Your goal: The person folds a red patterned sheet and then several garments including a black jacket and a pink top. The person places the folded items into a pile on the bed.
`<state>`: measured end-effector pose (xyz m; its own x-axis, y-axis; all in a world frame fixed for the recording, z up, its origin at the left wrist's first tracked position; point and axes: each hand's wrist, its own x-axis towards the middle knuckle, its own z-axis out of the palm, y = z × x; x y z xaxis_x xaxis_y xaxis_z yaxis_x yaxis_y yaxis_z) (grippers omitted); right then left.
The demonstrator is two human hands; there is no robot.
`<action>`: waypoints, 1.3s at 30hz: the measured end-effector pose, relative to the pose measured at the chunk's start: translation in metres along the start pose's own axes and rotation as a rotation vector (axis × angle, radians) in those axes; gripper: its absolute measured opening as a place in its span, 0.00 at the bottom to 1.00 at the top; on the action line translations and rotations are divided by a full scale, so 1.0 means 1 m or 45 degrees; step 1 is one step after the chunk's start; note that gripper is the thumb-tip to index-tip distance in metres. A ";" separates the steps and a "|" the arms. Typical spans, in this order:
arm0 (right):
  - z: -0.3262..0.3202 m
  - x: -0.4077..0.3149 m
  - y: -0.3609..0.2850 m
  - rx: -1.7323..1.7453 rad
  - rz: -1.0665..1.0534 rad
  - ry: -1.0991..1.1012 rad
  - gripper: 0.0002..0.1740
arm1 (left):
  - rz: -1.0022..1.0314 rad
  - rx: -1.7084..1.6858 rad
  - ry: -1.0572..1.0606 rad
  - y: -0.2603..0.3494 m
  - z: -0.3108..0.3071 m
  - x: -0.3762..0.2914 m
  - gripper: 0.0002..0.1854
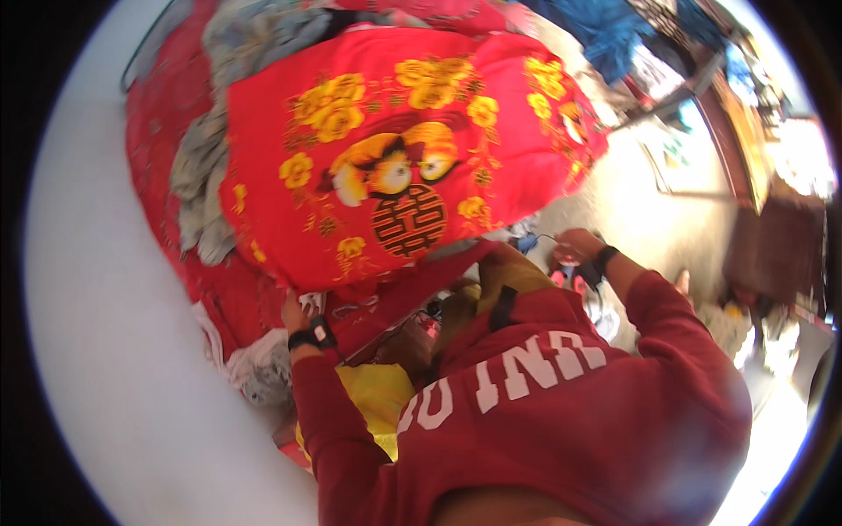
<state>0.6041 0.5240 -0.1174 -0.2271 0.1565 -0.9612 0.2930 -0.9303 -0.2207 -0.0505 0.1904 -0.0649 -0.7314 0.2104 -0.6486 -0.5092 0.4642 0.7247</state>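
A bright red cloth point(263, 144) with yellow flowers, a bird-like pattern and a round dark emblem is spread over the bed in front of me. My left hand point(294, 311) is at its near left corner, fingers closed on the edge; the fingertips are partly hidden. To the right, apart from the cloth, my right hand point(575, 246) hangs beyond its near right edge with curled fingers. A thin dark line, perhaps a cord, shows beside these fingers. What lies inside that hand is too blurred to tell.
Crumpled grey patterned bedding point(200, 177) lies along the left side on a red bed cover point(154, 131). A white wall point(99, 263) borders the bed. A yellow bag point(378, 394) is beside my left arm. Blue fabric point(598, 33) is at the far right; a dark brown box-like piece point(773, 250) stands on the right.
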 end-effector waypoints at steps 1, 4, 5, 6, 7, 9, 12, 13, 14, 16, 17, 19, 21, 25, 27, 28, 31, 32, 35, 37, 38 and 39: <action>-0.003 0.008 0.006 0.099 -0.005 0.041 0.18 | -0.252 -0.285 0.011 -0.010 0.005 -0.004 0.30; -0.005 0.040 0.004 0.173 -0.177 0.291 0.26 | -0.411 -0.899 -0.094 -0.035 0.034 -0.006 0.30; -0.005 0.051 0.000 0.142 -0.281 0.263 0.29 | -0.378 -0.879 -0.148 -0.039 0.041 -0.005 0.30; -0.004 0.062 -0.004 0.177 -0.270 0.425 0.32 | -0.343 -0.861 -0.192 -0.042 0.045 -0.003 0.30; -0.002 0.073 -0.007 0.268 -0.291 0.369 0.32 | -0.387 -0.877 -0.177 -0.043 0.045 -0.001 0.29; 0.001 0.092 -0.012 0.511 -0.315 0.409 0.33 | -0.268 -0.685 -0.211 -0.040 0.038 0.003 0.26; 0.005 0.116 -0.020 0.699 -0.423 0.428 0.30 | -0.218 -0.773 -0.118 -0.024 0.020 0.006 0.19; 0.006 0.122 -0.023 0.809 -0.496 0.338 0.29 | -0.110 -0.710 -0.063 -0.014 0.014 0.005 0.19; 0.007 0.128 -0.027 0.944 -0.500 0.275 0.27 | -0.052 -0.677 -0.005 -0.003 0.007 0.001 0.19; 0.009 0.133 -0.034 1.143 -0.560 0.353 0.24 | 0.038 -0.779 0.129 0.021 0.006 -0.014 0.20; 0.008 0.132 -0.038 1.151 -0.539 0.323 0.24 | 0.091 -0.777 -0.013 0.037 0.003 -0.026 0.22; 0.006 0.125 -0.044 1.151 -0.451 0.352 0.24 | 0.155 -0.793 -0.188 0.069 0.002 -0.062 0.25; 0.002 0.112 -0.048 1.010 -0.465 0.221 0.23 | 0.336 -0.738 -0.362 0.102 0.003 -0.106 0.24; -0.008 0.082 -0.048 0.825 -0.565 0.144 0.19 | 0.601 -0.661 -0.477 0.136 -0.002 -0.186 0.28; -0.012 0.073 -0.045 0.842 -0.678 0.130 0.19 | 0.587 -0.674 -0.401 0.135 -0.009 -0.198 0.27; -0.013 0.069 -0.044 1.018 -0.682 0.120 0.17 | 0.595 -0.684 -0.390 0.130 -0.013 -0.195 0.26; -0.021 0.056 -0.043 1.151 -0.833 -0.169 0.19 | 0.418 -0.783 -0.303 0.113 -0.035 -0.164 0.19; -0.025 0.050 -0.046 1.254 -0.881 -0.293 0.20 | 0.365 -0.877 -0.227 0.098 -0.036 -0.145 0.20; -0.046 0.015 -0.069 1.285 -0.911 -0.074 0.21 | 0.271 -0.602 -0.223 0.054 -0.035 -0.099 0.18; -0.052 -0.016 -0.103 1.109 -1.100 0.047 0.21 | 0.162 -0.743 -0.168 0.029 -0.034 -0.082 0.17; -0.052 -0.036 -0.128 1.006 -1.191 -0.040 0.21 | 0.021 -1.108 -0.142 0.017 -0.023 -0.071 0.17; -0.046 -0.057 -0.155 1.019 -1.131 -0.013 0.21 | -0.004 -1.282 -0.055 0.007 -0.009 -0.063 0.17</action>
<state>0.6147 0.6744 -0.0358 -0.0662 0.8501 -0.5224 -0.6311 -0.4412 -0.6380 -0.0119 0.1722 -0.0170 -0.7223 0.2506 -0.6446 -0.6721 -0.4741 0.5688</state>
